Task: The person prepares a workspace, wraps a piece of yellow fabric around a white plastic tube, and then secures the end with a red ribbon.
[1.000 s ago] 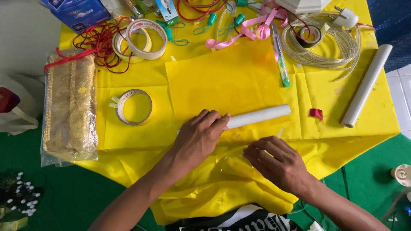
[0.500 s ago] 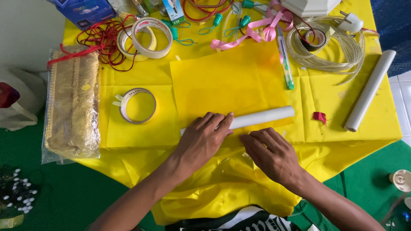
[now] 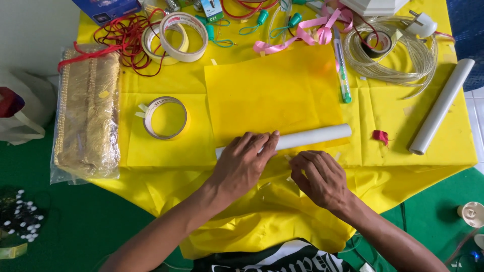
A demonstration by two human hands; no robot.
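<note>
Since a second ago, both hands have slid a little leftward along the white paper tube (image 3: 307, 137), which has shifted with them and now lies nearly level across the lower edge of the yellow paper sheet (image 3: 272, 93) on the tabletop (image 3: 393, 126). Left hand (image 3: 242, 163) lies palm down, fingers spread flat over the tube's left part, pressing it rather than gripping it. Right hand (image 3: 320, 176) rests just below the tube with its fingertips pinched together at the sheet's edge; what they pinch is too small to tell, though small pale scraps show beside them. To the left of the sheet lies a roll of tape (image 3: 165, 118) flat on the yellow cloth, and further left a clear bag of gold trim (image 3: 88, 111). Two larger tape rolls (image 3: 176, 35) sit near a tangle of red cord (image 3: 118, 38) at the top. A green-tipped pen (image 3: 343, 70) lies along the sheet's right edge, a coil of clear cable (image 3: 398, 55) beyond it, and a second white tube (image 3: 441, 106) slants at the far right, with a small red scrap (image 3: 380, 136) nearby.
</note>
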